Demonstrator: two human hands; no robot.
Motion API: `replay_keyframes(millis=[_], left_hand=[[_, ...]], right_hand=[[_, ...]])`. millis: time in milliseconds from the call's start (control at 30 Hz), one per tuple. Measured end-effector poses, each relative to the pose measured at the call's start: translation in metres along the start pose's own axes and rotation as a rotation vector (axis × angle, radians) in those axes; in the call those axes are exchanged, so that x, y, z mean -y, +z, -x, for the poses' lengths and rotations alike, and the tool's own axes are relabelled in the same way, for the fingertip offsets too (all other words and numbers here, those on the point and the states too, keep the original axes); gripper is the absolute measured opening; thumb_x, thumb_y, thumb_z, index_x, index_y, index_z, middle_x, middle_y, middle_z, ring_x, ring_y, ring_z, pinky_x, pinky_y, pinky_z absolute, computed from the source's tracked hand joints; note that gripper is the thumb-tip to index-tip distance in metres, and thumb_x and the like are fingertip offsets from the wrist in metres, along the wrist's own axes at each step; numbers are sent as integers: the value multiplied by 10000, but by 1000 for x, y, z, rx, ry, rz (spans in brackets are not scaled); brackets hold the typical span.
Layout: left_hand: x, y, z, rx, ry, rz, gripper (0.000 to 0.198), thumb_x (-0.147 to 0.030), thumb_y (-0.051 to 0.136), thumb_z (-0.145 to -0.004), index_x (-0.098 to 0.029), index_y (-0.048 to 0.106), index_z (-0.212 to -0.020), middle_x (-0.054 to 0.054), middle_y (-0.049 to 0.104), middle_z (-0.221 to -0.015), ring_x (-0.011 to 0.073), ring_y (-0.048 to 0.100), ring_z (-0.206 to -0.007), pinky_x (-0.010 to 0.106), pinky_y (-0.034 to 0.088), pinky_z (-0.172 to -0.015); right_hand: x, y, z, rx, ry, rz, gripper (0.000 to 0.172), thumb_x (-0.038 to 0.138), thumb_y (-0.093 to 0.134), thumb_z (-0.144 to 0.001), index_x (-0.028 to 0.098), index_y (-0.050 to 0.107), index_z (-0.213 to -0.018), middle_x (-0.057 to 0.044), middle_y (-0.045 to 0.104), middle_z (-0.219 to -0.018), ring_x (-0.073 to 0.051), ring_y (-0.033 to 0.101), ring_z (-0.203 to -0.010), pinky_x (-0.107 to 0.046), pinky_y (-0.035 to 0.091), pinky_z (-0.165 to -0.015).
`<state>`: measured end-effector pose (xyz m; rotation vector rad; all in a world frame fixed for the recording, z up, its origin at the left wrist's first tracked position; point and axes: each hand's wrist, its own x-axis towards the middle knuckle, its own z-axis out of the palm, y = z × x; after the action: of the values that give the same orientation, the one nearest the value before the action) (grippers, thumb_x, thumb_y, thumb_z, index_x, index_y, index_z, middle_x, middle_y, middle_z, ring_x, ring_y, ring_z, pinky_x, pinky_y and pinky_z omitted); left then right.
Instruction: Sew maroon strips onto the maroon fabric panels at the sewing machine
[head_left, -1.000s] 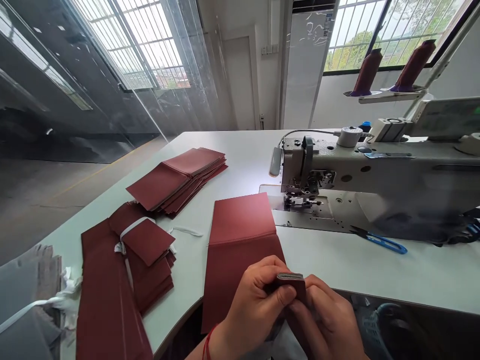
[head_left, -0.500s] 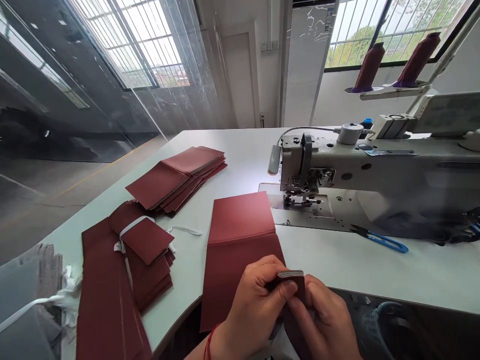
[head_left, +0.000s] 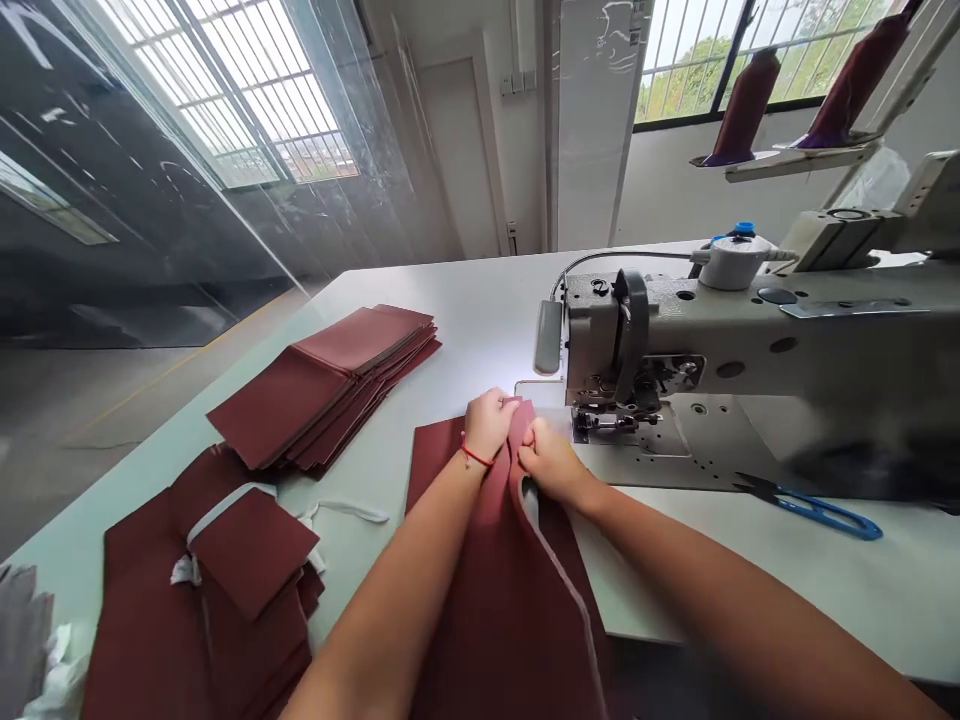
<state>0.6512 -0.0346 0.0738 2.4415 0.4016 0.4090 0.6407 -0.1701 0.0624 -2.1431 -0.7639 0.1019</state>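
Note:
Both hands grip the far end of a long maroon leather-like panel (head_left: 495,600) with a greyish backing along its curled edge. My left hand (head_left: 489,424), a red cord at its wrist, is closed on the panel's left side. A little to the right, my right hand (head_left: 553,460) pinches the other side, so a raised fold stands between them. Underneath lies a flat maroon panel (head_left: 433,456), mostly covered by the held piece and my arms. Just right of my hands is the sewing machine's (head_left: 750,340) needle area.
A stack of maroon panels (head_left: 322,380) sits at left. Nearer me are maroon pieces tied with a white strip (head_left: 255,560). Blue-handled snips (head_left: 817,510) lie at right, before the machine. Two maroon thread cones (head_left: 750,105) stand above it.
My hands have moved forward from near my body to beside the machine. The maroon piece, bunched in my fingers before, now stretches back toward me over the flat panel.

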Motion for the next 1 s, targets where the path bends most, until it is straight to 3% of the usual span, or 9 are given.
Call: replay_keyframes(millis=[133,233,333,400,467,533,667,867,1000], left_hand=[[11,19,2,-21,77,-167,112,-178,561,-858,-156,647,-925,106,605,-1045,212,581,-870,316,445,-759],[14,18,7,56,157,-255,199,-193,493,-912,-173,667,-819,87,629,-947,222,574,-900,328,457,-811],[18,12,12,106,227,-305,250,-175,449,-932,-172,692,-870,81,640,-924,214,568,-917,328,469,-853],[22,9,15,114,267,-323,249,-171,447,-934,-168,693,-970,89,636,-991,215,561,-960,335,475,-881],[24,8,16,117,298,-340,227,-190,481,-927,-164,686,-1020,96,624,-1034,222,553,-994,345,481,-900],[25,7,16,117,325,-361,206,-215,511,-921,-162,686,-1017,100,618,-1036,227,549,-999,358,485,-907],[15,11,27,142,407,-405,223,-201,506,-921,-172,677,-1062,104,627,-1027,235,551,-987,369,487,-885],[-19,26,72,261,582,-405,333,-238,456,-949,-259,623,-1236,63,611,-937,211,540,-850,294,455,-726],[-30,32,76,287,564,-416,310,-245,474,-930,-224,661,-1177,74,576,-913,214,519,-825,292,436,-677]], right_hand=[[-14,16,10,37,-33,65,95,119,466,-880,202,424,-863,-11,561,-698,-165,517,-600,-265,352,-548],[-23,-5,30,149,-189,81,48,174,493,-922,197,466,-891,-19,609,-749,-171,569,-651,-267,406,-585],[-37,-40,40,311,-432,74,114,142,470,-929,213,546,-883,-29,671,-862,-182,640,-844,-293,485,-752],[-44,-56,36,379,-709,156,215,116,407,-957,205,603,-938,-54,686,-1016,-189,622,-1022,-329,474,-902],[-48,-60,24,382,-987,301,290,87,351,-974,163,629,-1007,-94,670,-1099,-198,600,-1077,-348,460,-955],[-46,-54,13,346,-1118,420,314,58,337,-963,127,643,-979,-121,674,-1022,-204,619,-985,-346,491,-895],[-39,-39,19,294,-1057,487,311,20,367,-912,140,634,-808,-95,638,-777,-193,607,-745,-320,525,-713],[-43,-50,93,176,-939,501,290,65,395,-889,23,663,-988,-196,669,-985,-259,632,-943,-370,506,-924],[-47,-56,104,192,-867,490,300,81,392,-878,44,683,-938,-167,677,-967,-267,632,-949,-355,509,-939]])
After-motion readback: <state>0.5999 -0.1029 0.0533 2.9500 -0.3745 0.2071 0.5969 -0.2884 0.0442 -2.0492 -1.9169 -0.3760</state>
